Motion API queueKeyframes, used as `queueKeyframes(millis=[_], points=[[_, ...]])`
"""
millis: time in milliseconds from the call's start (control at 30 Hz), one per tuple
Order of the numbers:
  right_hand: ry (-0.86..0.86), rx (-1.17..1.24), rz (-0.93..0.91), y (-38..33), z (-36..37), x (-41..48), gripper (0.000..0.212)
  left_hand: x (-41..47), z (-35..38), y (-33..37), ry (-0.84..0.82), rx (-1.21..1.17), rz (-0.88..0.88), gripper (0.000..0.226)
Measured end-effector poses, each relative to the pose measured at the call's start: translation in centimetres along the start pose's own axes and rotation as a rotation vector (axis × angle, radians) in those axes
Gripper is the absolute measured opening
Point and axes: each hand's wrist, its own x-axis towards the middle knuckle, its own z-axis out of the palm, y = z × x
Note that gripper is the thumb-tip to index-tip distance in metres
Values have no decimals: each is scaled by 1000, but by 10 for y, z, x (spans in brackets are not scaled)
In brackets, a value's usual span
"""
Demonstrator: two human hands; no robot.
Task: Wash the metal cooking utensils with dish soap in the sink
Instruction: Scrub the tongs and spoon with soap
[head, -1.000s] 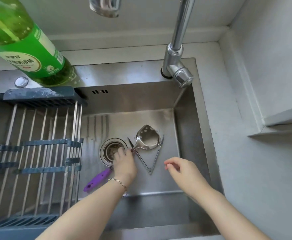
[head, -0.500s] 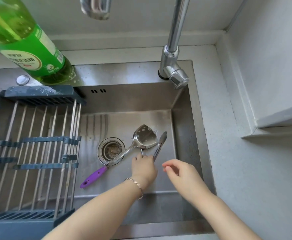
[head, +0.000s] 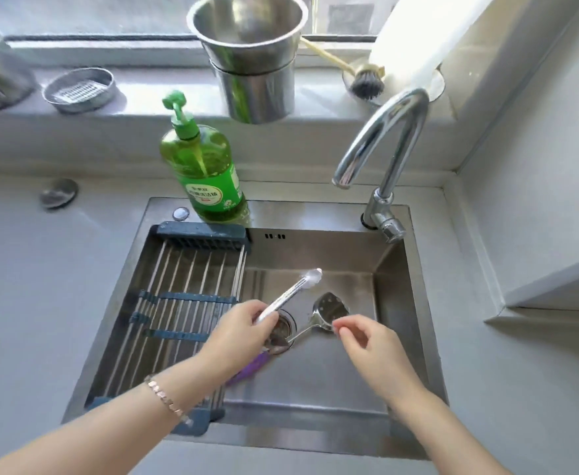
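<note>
My left hand (head: 240, 329) grips the metal tongs (head: 290, 293), squeezed closed and lifted above the sink (head: 332, 416), tips pointing up and to the right. A slotted metal spatula (head: 327, 308) with a purple handle (head: 250, 368) lies on the sink floor, its shaft crossing the drain (head: 283, 329). My right hand (head: 363, 341) hovers just right of the spatula head, fingers loosely curled, holding nothing. A green dish soap pump bottle (head: 204, 169) stands on the sink's back rim.
A drying rack (head: 175, 299) of metal rods covers the sink's left half. The faucet (head: 384, 159) arches over the back right. On the sill stand a steel pot (head: 252, 56), a metal dish (head: 79, 89) and a dish brush (head: 367, 82). Grey counter surrounds the sink.
My left hand let go of the spatula, took hold of the tongs and lifted them closed off the sink floor. The camera tilted up, showing the sill and the whole bottle.
</note>
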Motion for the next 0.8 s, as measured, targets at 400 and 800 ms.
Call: queueKeyframes(millis=[400,800], points=[[-152,-164,-171,-216,33,119,22,7,-141,-10,120,0,26,9],[-357,442,405,-317,55,206,54,65,-178,-28,91,-92,-8,13]])
